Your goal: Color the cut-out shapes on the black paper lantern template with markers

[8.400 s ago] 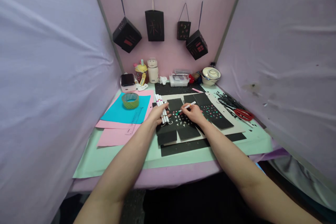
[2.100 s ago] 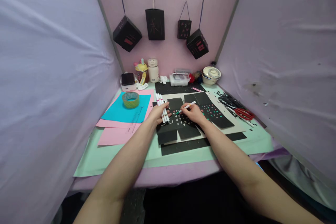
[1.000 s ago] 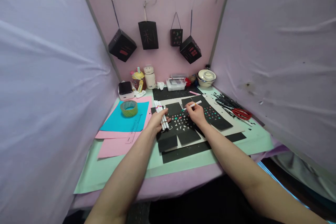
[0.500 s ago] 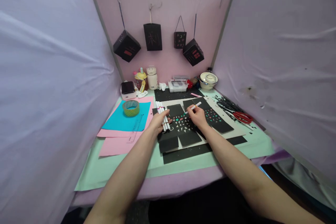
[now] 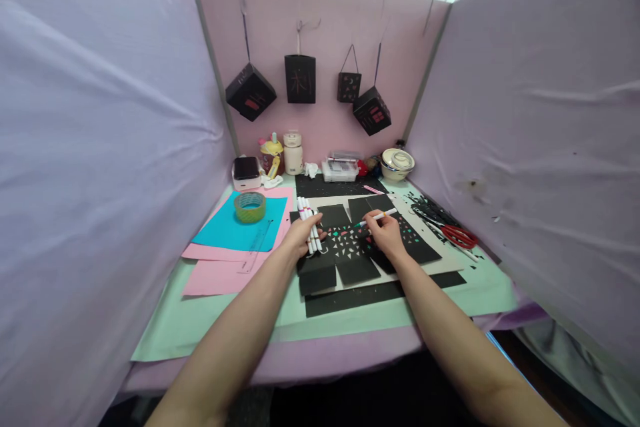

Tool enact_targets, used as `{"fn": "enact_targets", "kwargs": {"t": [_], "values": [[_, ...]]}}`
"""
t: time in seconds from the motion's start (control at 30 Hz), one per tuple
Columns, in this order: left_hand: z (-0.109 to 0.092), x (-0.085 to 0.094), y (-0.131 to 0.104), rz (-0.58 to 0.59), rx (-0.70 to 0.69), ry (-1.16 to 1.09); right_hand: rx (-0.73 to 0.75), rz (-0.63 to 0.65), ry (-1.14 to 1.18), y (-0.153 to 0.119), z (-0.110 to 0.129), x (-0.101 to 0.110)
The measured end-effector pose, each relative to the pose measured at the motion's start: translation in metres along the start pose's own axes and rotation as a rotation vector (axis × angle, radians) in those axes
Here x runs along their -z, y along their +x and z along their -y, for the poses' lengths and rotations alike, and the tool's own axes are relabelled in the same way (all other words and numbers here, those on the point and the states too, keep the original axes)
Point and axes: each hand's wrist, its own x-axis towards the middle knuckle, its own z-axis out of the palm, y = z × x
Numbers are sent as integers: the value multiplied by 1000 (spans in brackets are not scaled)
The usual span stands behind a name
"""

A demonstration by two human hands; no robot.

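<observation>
My left hand holds several white markers in a bundle over the left part of a black cut-out sheet. Pinched in my right hand is one white marker, its green tip pointing left and down at the sheet. Small triangles and other cut shapes cover the sheet's middle and right; some look green or red, others pale. A pale board lies beneath the sheet.
Blue paper, a tape roll and a clear ruler lie left. Red-handled scissors and black scraps are right. Behind stand a bottle, a clear box and a bowl. Black boxes hang above.
The camera view has tilted slightly. My right hand has moved a little right and down with its marker, whose green tip now shows. My left hand still holds the bundle in nearly the same place.
</observation>
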Motion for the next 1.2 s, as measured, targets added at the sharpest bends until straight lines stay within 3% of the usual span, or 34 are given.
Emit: {"fn": "enact_targets", "kwargs": {"t": [0.13, 0.4, 0.67, 1.2], "values": [[0, 0, 1, -8, -3, -5, -72, 64, 46, -12, -4, 6], [-2, -1, -3, 13, -9, 2, -5, 67, 10, -15, -5, 7], [-1, -2, -3, 7, -8, 6, 80, 238, 40, -19, -5, 4], [-1, -3, -2, 2, -6, 5, 88, 301, -11, -21, 1, 3]]}}
